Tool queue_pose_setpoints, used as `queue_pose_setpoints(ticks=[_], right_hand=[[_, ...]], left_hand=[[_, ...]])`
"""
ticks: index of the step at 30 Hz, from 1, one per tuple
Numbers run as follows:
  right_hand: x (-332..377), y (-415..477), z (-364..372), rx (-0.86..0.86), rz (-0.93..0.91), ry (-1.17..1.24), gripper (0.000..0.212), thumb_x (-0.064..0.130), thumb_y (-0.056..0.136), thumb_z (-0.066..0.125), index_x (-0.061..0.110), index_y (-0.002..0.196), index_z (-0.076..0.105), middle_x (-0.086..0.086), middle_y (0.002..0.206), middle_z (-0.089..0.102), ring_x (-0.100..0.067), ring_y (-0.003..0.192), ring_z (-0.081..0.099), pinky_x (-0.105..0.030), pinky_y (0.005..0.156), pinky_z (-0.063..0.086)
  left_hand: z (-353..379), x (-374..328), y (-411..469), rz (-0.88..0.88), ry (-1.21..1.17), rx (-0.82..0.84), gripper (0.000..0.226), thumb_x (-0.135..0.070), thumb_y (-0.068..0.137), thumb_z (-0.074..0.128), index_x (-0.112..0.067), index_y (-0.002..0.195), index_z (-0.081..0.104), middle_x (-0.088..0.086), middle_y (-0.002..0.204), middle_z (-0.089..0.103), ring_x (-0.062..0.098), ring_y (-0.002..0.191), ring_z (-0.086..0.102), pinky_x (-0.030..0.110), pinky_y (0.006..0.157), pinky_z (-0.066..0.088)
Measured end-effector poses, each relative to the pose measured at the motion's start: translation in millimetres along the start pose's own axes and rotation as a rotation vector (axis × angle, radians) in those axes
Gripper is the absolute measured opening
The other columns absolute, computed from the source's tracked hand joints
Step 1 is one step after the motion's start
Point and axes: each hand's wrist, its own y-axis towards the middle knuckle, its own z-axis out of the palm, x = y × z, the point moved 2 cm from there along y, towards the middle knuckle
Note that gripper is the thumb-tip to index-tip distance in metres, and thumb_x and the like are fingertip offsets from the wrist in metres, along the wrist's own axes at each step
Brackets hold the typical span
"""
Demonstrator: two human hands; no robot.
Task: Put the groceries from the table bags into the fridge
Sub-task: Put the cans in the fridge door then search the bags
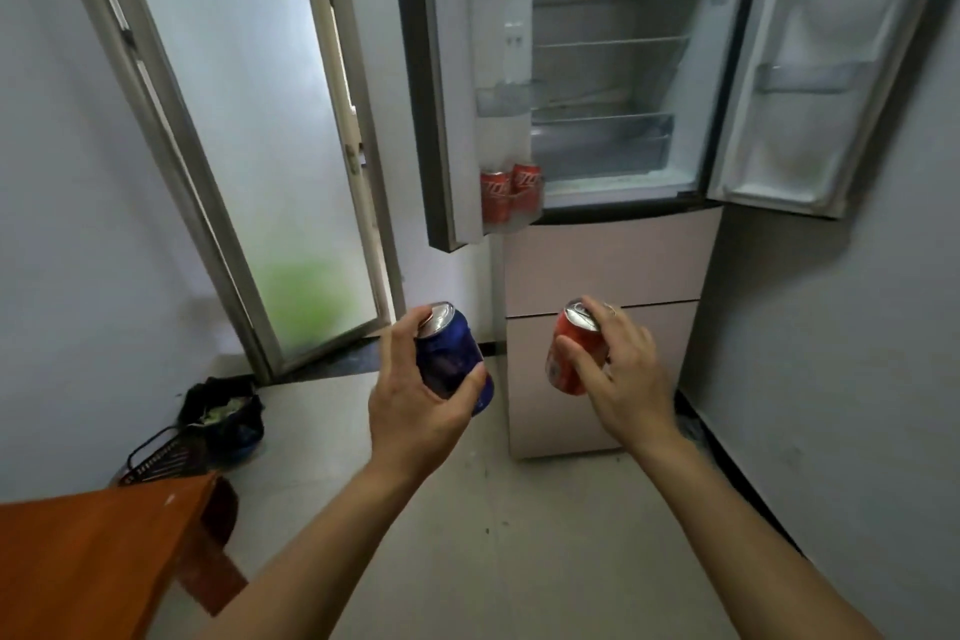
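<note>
As both doors of the fridge (608, 265) stand wide open, the person comes with a can in each hand, which I think saves one walk from the table (93, 546). The left hand (415, 395) has its fingers and thumb curled round the side of the blue can (457, 359). The right hand (618, 379) grips the red can (574, 353) in the same way, with one finger lying near the rim. Both cans are in the air, in front of the lower drawers, well below the open shelves.

Each can is held by the side and not by the top, probably so it can be set down on its base. The silver tops point up and a little toward the fridge. The long axis of the blue can leans with its top to the left, and that of the red can leans slightly to the right. Two red cans (511, 190) stand upright in the bottom bin of the left door, so that bin seems the likely place.
</note>
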Motion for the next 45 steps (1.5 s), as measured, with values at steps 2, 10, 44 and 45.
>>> queue_pose_setpoints(ticks=[2, 10, 44, 45], right_hand=[[-20.2, 22.6, -8.3, -0.018, 0.007, 0.007, 0.060, 0.052, 0.094, 0.055, 0.033, 0.149, 0.039, 0.002, 0.144, 0.049, -0.018, 0.122, 0.047, -0.036, 0.093, 0.047], [-68.3, 147.6, -10.0, -0.114, -0.037, 0.066, 0.061, 0.053, 0.094, 0.054, 0.031, 0.149, 0.040, 0.002, 0.141, 0.052, -0.009, 0.117, 0.043, -0.029, 0.090, 0.041], [-50.3, 627.2, 86.6, 0.154, -0.364, 0.525, 0.048, 0.038, 0.096, 0.064, 0.027, 0.142, 0.053, -0.003, 0.134, 0.060, -0.019, 0.120, 0.058, -0.045, 0.102, 0.052], [-50.7, 627.6, 88.3, 0.165, -0.382, 0.515, 0.046, 0.037, 0.096, 0.063, 0.027, 0.140, 0.054, -0.003, 0.133, 0.060, -0.019, 0.119, 0.058, -0.046, 0.101, 0.052]], left_hand=[[23.7, -4.8, 18.9, 0.009, -0.012, 0.000, 0.085, -0.030, 0.071, 0.088, -0.025, 0.140, 0.039, -0.003, 0.133, 0.049, 0.014, 0.111, 0.053, 0.020, 0.081, 0.054], [106.8, 4.3, 146.6, 0.118, -0.097, -0.054, 0.081, -0.022, 0.079, 0.082, -0.018, 0.145, 0.036, -0.003, 0.139, 0.043, -0.001, 0.117, 0.042, 0.029, 0.092, 0.054], [253.9, 28.5, 537.8, -0.074, 0.346, -0.012, 0.067, -0.020, 0.091, 0.069, -0.024, 0.145, 0.030, 0.013, 0.142, 0.028, 0.037, 0.126, 0.048, 0.041, 0.108, 0.040], [254.1, 29.0, 539.0, -0.093, 0.358, -0.005, 0.067, -0.021, 0.091, 0.069, -0.024, 0.146, 0.031, 0.013, 0.142, 0.029, 0.036, 0.127, 0.048, 0.040, 0.107, 0.040]])
